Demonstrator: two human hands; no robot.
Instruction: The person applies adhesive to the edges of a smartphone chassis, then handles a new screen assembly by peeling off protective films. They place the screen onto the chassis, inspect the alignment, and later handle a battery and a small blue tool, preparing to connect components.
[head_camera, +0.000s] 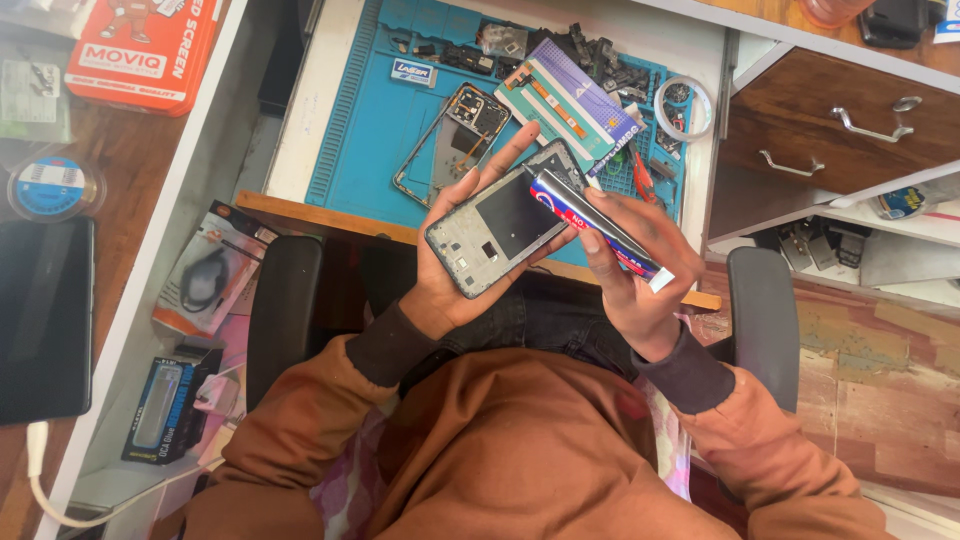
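The left hand (455, 260) cradles a phone frame (500, 225) from below, fingers curled up around its edges, thumb along the near side, fingertips showing past the far edge. The frame lies open side up, tilted, with a dark panel in its middle and no screen on it. The right hand (635, 265) is wrapped around a glue tube (590, 225), red, blue and white, fingers closed over its body. The nozzle end points toward the left fingertips and sits at the frame's far corner, touching or just above it; I cannot tell which.

Judging by this, the phone is already stripped, and gluing along the frame's rim is at or near its start. No bead of glue can be made out on the rim, so most of the edge looks left to do, and the screen is still to be fitted.

Beyond the left fingertips, on the blue mat (380, 130), lies a second frame (450, 140) with its parts exposed, and a flat purple packet (570, 100) beyond the right fingers. Small parts at the mat's far edge are too small to tell apart. The tube's nozzle tip is hard to see against the frame, and the tube's tail is partly covered by the right palm.
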